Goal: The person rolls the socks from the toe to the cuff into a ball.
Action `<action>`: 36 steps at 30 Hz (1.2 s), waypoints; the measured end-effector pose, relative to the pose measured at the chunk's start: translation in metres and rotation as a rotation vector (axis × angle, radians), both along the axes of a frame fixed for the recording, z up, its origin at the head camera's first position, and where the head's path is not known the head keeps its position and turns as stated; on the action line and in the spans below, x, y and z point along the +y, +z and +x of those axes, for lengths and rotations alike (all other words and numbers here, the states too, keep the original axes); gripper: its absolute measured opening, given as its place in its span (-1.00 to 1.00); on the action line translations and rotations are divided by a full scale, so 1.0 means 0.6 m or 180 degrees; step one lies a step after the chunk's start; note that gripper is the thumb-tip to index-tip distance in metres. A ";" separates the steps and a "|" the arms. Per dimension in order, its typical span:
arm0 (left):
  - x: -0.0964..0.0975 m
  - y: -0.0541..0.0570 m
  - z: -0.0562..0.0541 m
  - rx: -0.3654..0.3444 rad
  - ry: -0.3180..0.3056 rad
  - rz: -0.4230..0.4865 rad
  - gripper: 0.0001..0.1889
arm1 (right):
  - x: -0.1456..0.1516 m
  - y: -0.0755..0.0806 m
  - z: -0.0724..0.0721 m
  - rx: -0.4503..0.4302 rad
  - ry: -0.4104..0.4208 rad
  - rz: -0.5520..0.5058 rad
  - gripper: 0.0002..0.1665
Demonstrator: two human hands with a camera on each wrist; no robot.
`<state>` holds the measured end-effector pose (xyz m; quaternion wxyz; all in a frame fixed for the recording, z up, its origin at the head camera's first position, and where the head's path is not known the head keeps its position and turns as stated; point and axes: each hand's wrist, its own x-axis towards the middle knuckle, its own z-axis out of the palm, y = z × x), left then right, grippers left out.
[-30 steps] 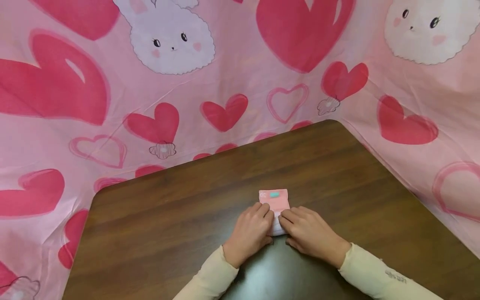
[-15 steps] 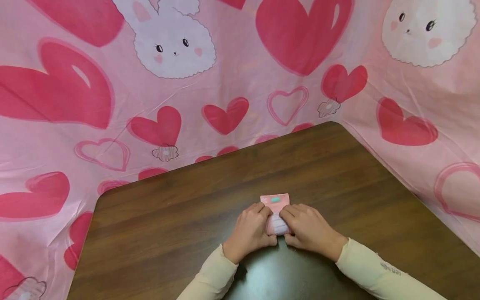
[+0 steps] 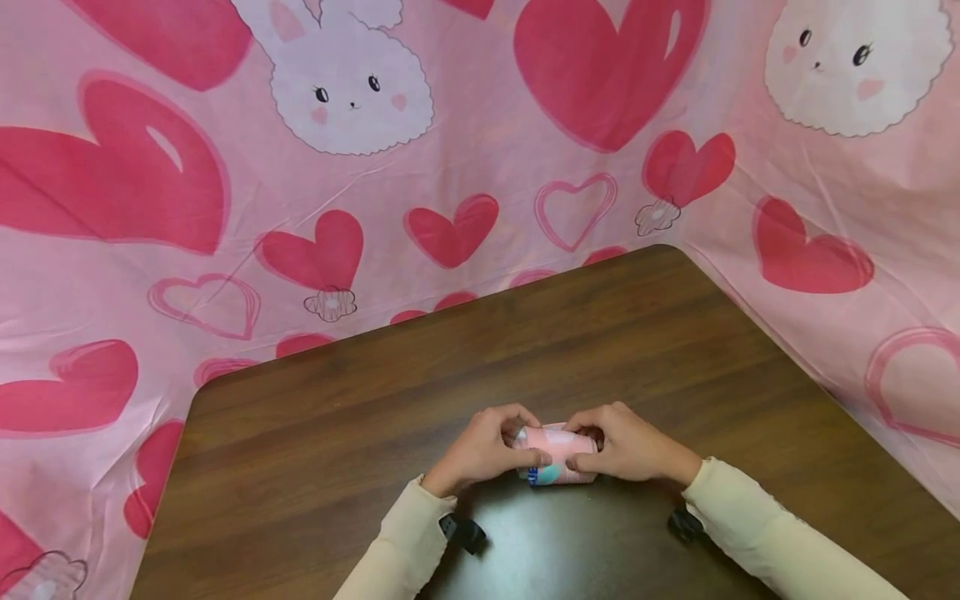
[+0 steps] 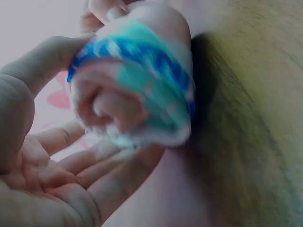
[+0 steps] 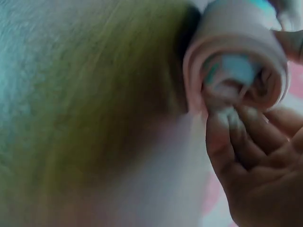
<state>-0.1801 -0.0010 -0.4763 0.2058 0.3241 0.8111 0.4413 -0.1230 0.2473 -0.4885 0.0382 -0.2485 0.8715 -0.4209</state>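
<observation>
1. The pink, soft-looking fabric roll with teal and blue markings is lying crosswise between the two hands, low over the dark brown wood-grain table; whether it is fully resting on the surface, I cannot tell.
2. The bare left hand, in a cream sleeve, is clamping the roll's left end, its thumb pressing the near side and its fingers reaching round behind.
3. The bare right hand is pinching the opposite end the same way; in the right wrist view its fingertips are touching the lower rim of the coiled layers.
4. The step in hand is seemingly compacting the rolled fabric: both ends are showing spirals, the right one looking hollow.
5. The next move is probably calling for even pressure from both thumbs while tucking any loose edge, since a slackening grip could be letting the coil spring open.
</observation>
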 end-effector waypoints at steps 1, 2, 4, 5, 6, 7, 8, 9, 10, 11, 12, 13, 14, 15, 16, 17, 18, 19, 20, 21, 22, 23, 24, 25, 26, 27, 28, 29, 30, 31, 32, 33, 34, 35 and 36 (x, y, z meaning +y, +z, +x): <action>-0.001 -0.003 -0.001 -0.0202 0.0021 0.0056 -0.71 | 0.005 -0.003 -0.002 -0.0207 0.0028 -0.0138 -0.75; -0.001 -0.005 -0.001 -0.0380 0.0038 0.0118 -0.74 | 0.009 -0.006 -0.004 -0.0376 0.0044 -0.0274 -0.73; -0.001 -0.009 -0.001 -0.0688 0.0068 0.0224 -0.79 | 0.015 -0.012 -0.006 -0.0575 0.0038 -0.0488 -0.69; 0.000 -0.010 -0.001 -0.0741 0.0086 0.0233 -0.80 | 0.017 -0.013 -0.006 -0.0624 0.0005 -0.0551 -0.68; 0.002 -0.010 -0.003 -0.0732 0.0100 0.0211 -0.81 | 0.019 -0.014 -0.006 -0.0649 -0.0037 -0.0595 -0.68; 0.003 -0.009 -0.004 -0.0655 0.0107 0.0165 -0.81 | 0.019 -0.015 -0.006 -0.0654 -0.0080 -0.0621 -0.69; 0.005 -0.007 -0.006 -0.0556 0.0109 0.0106 -0.80 | 0.019 -0.015 -0.005 -0.0622 -0.0141 -0.0606 -0.71; 0.007 -0.005 -0.009 -0.0382 0.0114 0.0009 -0.79 | 0.019 -0.014 -0.004 -0.0572 -0.0194 -0.0577 -0.73; 0.009 -0.002 -0.010 -0.0163 0.0119 -0.0097 -0.78 | 0.018 -0.014 -0.003 -0.0511 -0.0238 -0.0541 -0.75; 0.011 0.000 -0.011 0.0074 0.0122 -0.0192 -0.77 | 0.017 -0.013 -0.002 -0.0430 -0.0265 -0.0504 -0.77; 0.014 0.003 -0.010 0.0286 0.0122 -0.0259 -0.77 | 0.016 -0.013 0.000 -0.0330 -0.0284 -0.0462 -0.78; 0.017 0.006 -0.008 0.0531 0.0102 -0.0298 -0.78 | 0.014 -0.012 0.002 -0.0217 -0.0293 -0.0420 -0.79; 0.021 0.009 -0.004 0.0788 0.0068 -0.0314 -0.79 | 0.012 -0.012 0.005 -0.0062 -0.0321 -0.0348 -0.80; 0.025 0.011 0.002 0.1121 0.0015 -0.0313 -0.83 | 0.009 -0.011 0.008 0.0140 -0.0345 -0.0278 -0.81; 0.029 0.014 0.009 0.1462 -0.0066 -0.0302 -0.88 | 0.007 -0.009 0.011 0.0384 -0.0364 -0.0183 -0.82; 0.033 0.016 0.016 0.1810 -0.0139 -0.0285 -0.92 | 0.004 -0.008 0.013 0.0667 -0.0380 -0.0070 -0.82; 0.036 0.018 0.023 0.2158 -0.0201 -0.0276 -0.94 | 0.001 -0.007 0.015 0.0958 -0.0389 0.0038 -0.82; 0.039 0.020 0.030 0.2458 -0.0257 -0.0269 -0.92 | -0.002 -0.005 0.018 0.1250 -0.0389 0.0150 -0.82; 0.041 0.021 0.036 0.2693 -0.0294 -0.0276 -0.90 | -0.004 -0.004 0.020 0.1541 -0.0386 0.0268 -0.83; 0.041 0.021 0.041 0.2870 -0.0323 -0.0326 -0.91 | -0.006 -0.003 0.022 0.1789 -0.0353 0.0362 -0.85; 0.041 0.022 0.046 0.2994 -0.0346 -0.0417 -0.95 | -0.006 -0.002 0.024 0.1991 -0.0304 0.0449 -0.86; 0.040 0.023 0.050 0.3041 -0.0362 -0.0497 -0.90 | -0.006 0.000 0.027 0.2121 -0.0252 0.0526 -0.88; 0.040 0.023 0.053 0.3068 -0.0384 -0.0594 -0.80 | -0.005 0.001 0.031 0.2204 -0.0210 0.0602 -0.86; 0.038 0.024 0.056 0.3089 -0.0407 -0.0697 -0.66 | -0.004 0.001 0.034 0.2245 -0.0173 0.0661 -0.82; 0.038 0.023 0.057 0.3118 -0.0434 -0.0802 -0.52 | -0.004 0.001 0.036 0.2265 -0.0156 0.0727 -0.76; 0.038 0.023 0.058 0.3152 -0.0469 -0.0915 -0.37 | -0.004 0.000 0.038 0.2264 -0.0150 0.0800 -0.69; 0.039 0.021 0.058 0.3206 -0.0495 -0.1010 -0.27 | -0.005 -0.001 0.039 0.2271 -0.0158 0.0891 -0.60; 0.041 0.019 0.058 0.3249 -0.0506 -0.1096 -0.21 | -0.007 -0.002 0.039 0.2272 -0.0163 0.0991 -0.50; 0.044 0.017 0.057 0.3318 -0.0507 -0.1178 -0.17 | -0.009 -0.004 0.038 0.2292 -0.0172 0.1093 -0.39; 0.047 0.015 0.055 0.3383 -0.0497 -0.1251 -0.15 | -0.012 -0.005 0.037 0.2313 -0.0188 0.1192 -0.30; 0.049 0.012 0.054 0.3446 -0.0485 -0.1311 -0.15 | -0.015 -0.006 0.036 0.2330 -0.0208 0.1301 -0.24; 0.052 0.010 0.052 0.3511 -0.0470 -0.1361 -0.16 | -0.018 -0.007 0.034 0.2342 -0.0227 0.1407 -0.19; 0.054 0.008 0.050 0.3545 -0.0449 -0.1394 -0.18 | -0.020 -0.008 0.033 0.2350 -0.0245 0.1501 -0.17; 0.055 0.007 0.048 0.3563 -0.0426 -0.1407 -0.21 | -0.023 -0.008 0.031 0.2352 -0.0260 0.1569 -0.16; 0.056 0.006 0.047 0.3568 -0.0395 -0.1407 -0.23 | -0.025 -0.007 0.029 0.2335 -0.0277 0.1622 -0.16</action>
